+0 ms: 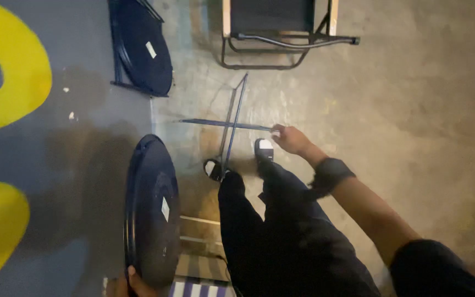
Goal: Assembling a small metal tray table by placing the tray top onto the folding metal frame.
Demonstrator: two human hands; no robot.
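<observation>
Right now your right hand [288,137] grips one thin metal rod of the crossed frame [232,125] over the concrete floor [413,121], while your left hand [133,280] holds the round dark tabletop [150,209] on edge. Joining them likely needs the frame steadied first.

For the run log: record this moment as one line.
left hand: holds round dark tabletop on edge | right hand: grips crossed metal leg frame | floor: concrete
</observation>
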